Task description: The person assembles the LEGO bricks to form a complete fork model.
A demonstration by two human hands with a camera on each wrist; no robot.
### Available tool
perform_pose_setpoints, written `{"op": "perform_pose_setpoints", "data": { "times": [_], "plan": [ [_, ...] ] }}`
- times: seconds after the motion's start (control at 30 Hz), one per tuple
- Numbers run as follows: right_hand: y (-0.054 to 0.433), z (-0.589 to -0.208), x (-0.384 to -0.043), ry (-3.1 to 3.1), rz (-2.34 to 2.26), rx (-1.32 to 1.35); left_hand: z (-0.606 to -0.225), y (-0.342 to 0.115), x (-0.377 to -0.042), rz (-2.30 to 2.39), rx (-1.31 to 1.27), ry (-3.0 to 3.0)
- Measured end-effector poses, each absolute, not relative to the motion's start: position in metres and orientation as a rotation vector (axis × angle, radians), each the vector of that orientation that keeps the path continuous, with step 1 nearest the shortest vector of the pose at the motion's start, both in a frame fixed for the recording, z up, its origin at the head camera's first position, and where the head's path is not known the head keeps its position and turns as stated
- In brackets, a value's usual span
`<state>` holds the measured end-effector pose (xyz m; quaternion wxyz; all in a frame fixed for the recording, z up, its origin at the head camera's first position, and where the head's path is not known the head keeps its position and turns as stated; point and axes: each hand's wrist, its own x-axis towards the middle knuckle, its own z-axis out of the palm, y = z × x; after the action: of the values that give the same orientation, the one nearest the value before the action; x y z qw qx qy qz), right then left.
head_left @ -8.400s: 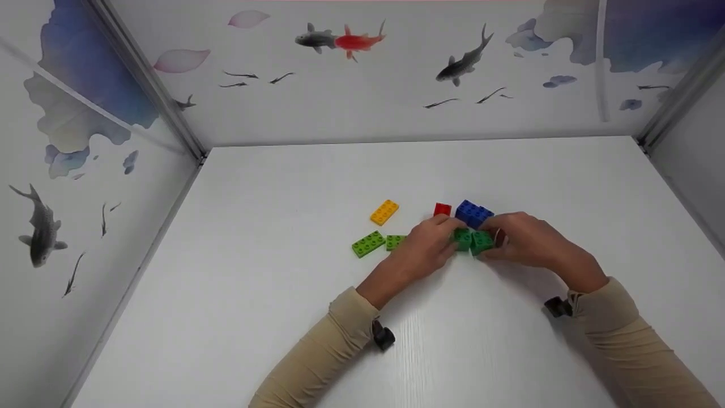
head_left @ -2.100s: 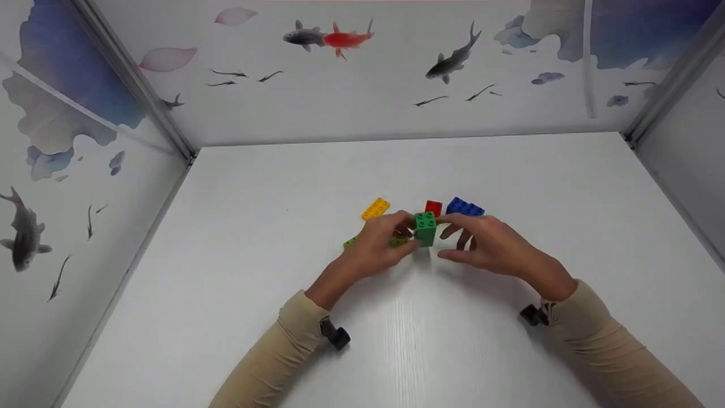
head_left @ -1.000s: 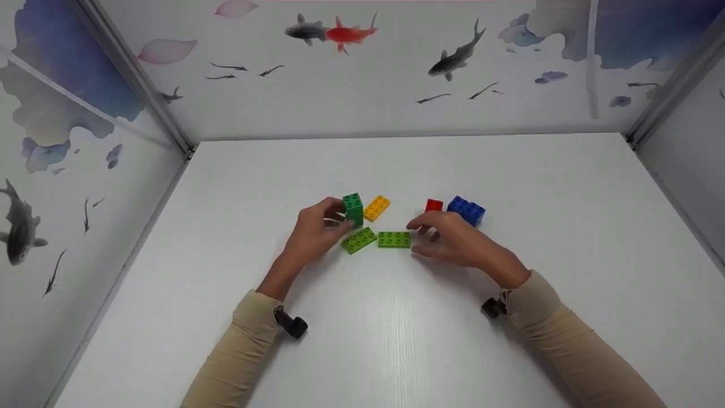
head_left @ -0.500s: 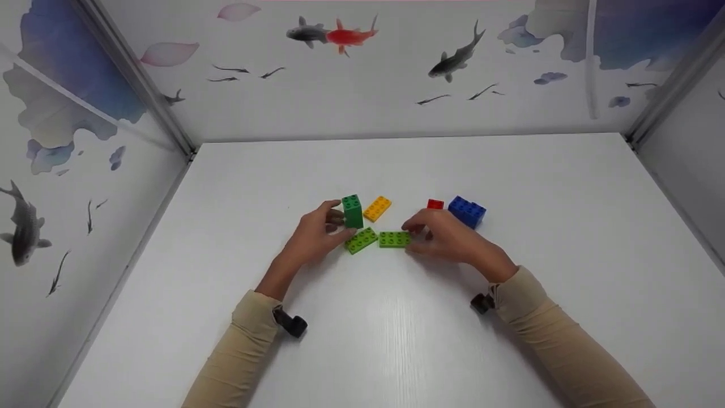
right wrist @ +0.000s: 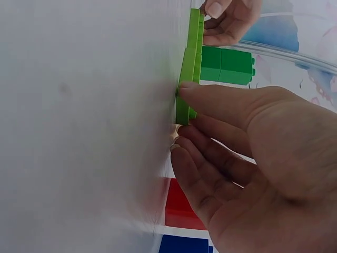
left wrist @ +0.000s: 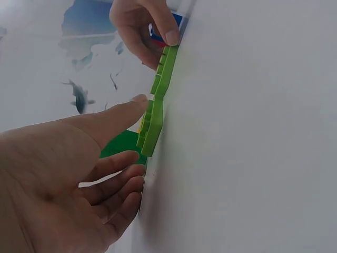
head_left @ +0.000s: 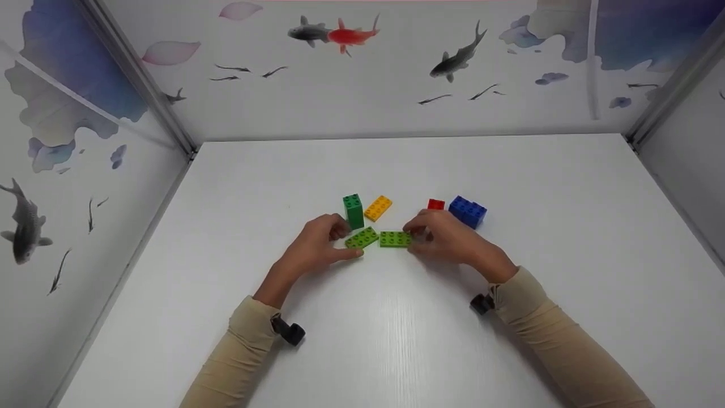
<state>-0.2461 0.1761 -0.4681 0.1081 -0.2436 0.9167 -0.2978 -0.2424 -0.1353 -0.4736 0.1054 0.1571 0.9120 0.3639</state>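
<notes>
Two flat light green building bricks lie almost end to end on the white table. My right hand (head_left: pixel 444 235) pinches the right light green brick (head_left: pixel 395 239) at its right end; in the right wrist view the thumb (right wrist: pixel 210 97) presses on that brick's side. Around the left light green brick (head_left: pixel 362 238) my left hand (head_left: pixel 314 243) is spread, thumb in front and fingers behind, holding nothing. Just beyond those fingers stands a dark green stack (head_left: pixel 353 211) of two bricks, seen from its side in the right wrist view.
A flat yellow brick (head_left: pixel 378 208) lies right of the dark green stack. Behind my right hand are a partly hidden red brick (head_left: pixel 435 204) and blue bricks (head_left: pixel 468 212). Walls with painted fish border the white table (head_left: pixel 374 340) at the back and sides.
My left hand carried the dark green stack leftward, set it by the yellow brick and let go, then came nearer to me. My right hand moved left and took hold of the right light green brick.
</notes>
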Motion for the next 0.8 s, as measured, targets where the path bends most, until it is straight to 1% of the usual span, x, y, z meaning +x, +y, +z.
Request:
{"op": "perform_pose_setpoints", "data": {
  "times": [0.53,0.8],
  "plan": [
    [0.189,-0.47,-0.244,2.697,-0.879,-0.789,-0.474,-0.123,-0.237,1.113,0.562,2.691],
    [0.205,-0.47,-0.234,2.704,-0.871,-0.801,-0.475,-0.111,-0.233,1.122,0.614,2.668]
  ]
}}
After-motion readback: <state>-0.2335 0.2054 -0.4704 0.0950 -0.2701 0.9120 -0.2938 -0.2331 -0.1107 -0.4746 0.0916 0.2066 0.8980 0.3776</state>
